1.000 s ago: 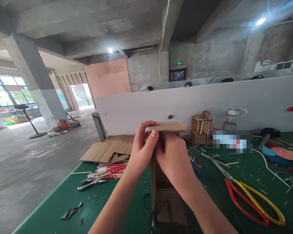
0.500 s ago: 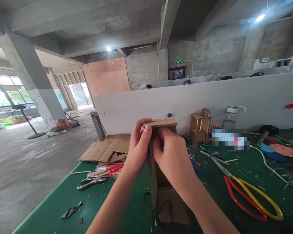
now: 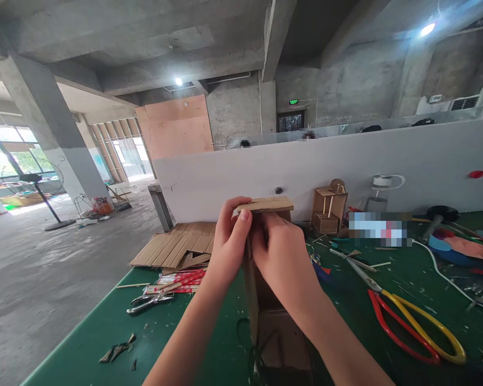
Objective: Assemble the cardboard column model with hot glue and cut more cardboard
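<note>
A tall brown cardboard model (image 3: 279, 338) stands on the green table (image 3: 100, 332) in front of me. A flat cardboard piece (image 3: 268, 203) sits as its top. My left hand (image 3: 229, 244) grips the upper left side of the model, thumb pressed on the top piece's edge. On the upper right side my right hand (image 3: 284, 257) is closed, its fingers curled under the top piece. Both hands hide the upper body of the model.
Big red-and-yellow-handled shears (image 3: 414, 321) lie at the right. Metal pliers (image 3: 147, 303) and a packet of sticks (image 3: 181, 281) lie at the left by corrugated cardboard sheets (image 3: 177, 246). A small cardboard model (image 3: 328, 212) stands against the white partition (image 3: 386, 161). Scraps litter the table.
The top cardboard piece and both hands have shifted slightly left and up compared with a second ago. In the last half second almost nothing has moved.
</note>
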`<state>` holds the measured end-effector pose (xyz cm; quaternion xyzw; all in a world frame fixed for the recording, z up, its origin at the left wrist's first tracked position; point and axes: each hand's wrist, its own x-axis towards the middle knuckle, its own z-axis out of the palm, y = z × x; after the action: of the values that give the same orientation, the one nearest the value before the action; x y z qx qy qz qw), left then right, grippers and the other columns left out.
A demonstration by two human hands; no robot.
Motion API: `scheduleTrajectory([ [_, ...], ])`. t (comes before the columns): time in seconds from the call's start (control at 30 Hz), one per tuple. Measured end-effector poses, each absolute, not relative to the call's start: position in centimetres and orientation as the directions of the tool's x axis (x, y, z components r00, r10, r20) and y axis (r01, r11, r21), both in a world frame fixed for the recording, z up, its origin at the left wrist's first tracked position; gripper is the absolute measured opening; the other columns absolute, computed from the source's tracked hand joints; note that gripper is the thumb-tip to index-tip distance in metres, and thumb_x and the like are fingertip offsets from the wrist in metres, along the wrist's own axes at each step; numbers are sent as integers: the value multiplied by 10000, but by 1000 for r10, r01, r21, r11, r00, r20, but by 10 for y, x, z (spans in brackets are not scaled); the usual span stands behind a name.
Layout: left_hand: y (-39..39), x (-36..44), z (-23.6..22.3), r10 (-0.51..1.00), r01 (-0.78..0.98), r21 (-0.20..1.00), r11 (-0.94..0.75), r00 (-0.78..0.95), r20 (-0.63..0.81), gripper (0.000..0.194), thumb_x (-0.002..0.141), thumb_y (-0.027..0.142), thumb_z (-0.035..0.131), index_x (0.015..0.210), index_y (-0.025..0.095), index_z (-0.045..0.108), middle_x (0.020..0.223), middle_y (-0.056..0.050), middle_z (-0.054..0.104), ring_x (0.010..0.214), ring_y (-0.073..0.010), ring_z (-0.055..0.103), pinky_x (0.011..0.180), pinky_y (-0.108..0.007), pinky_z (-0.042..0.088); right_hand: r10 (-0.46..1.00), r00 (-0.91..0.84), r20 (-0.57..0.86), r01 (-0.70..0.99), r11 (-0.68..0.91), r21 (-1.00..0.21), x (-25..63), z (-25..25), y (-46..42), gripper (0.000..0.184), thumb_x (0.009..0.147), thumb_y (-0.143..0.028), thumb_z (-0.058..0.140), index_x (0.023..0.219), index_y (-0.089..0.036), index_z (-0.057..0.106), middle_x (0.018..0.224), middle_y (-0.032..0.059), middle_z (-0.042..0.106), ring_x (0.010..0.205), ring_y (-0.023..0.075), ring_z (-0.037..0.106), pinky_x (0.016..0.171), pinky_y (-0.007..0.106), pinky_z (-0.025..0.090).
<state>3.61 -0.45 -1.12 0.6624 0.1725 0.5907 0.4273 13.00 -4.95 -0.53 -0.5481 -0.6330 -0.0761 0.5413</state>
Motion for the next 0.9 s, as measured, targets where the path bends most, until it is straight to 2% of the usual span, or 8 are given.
scheduleTrajectory([
  [0.23, -5, 35, -12, 721, -259, 758, -599, 239, 651, 342, 887, 535, 516, 1107, 274, 533, 847, 12, 596, 779, -111, 544, 757, -230, 457, 603, 177, 778, 770, 407, -491, 130, -4, -50, 253, 888, -226, 431, 915, -125, 662, 788, 92, 701, 705, 194, 643, 611, 286, 440],
  [0.53, -3, 35, -13, 720, -139, 741, -657, 176, 671, 337, 876, 536, 528, 1102, 286, 553, 1109, -22, 553, 969, -142, 548, 820, -254, 461, 574, 186, 798, 778, 410, -476, 131, -10, -45, 299, 893, -242, 410, 945, -114, 675, 821, 105, 714, 728, 208, 659, 607, 289, 446],
  [0.9, -4, 37, -13, 742, -118, 760, -639, 166, 649, 352, 865, 554, 531, 1099, 292, 538, 1077, -20, 512, 932, -137, 536, 772, -248, 462, 540, 193, 819, 805, 391, -447, 131, -12, -42, 306, 894, -236, 392, 925, -114, 671, 764, 102, 700, 686, 199, 663, 567, 276, 425],
])
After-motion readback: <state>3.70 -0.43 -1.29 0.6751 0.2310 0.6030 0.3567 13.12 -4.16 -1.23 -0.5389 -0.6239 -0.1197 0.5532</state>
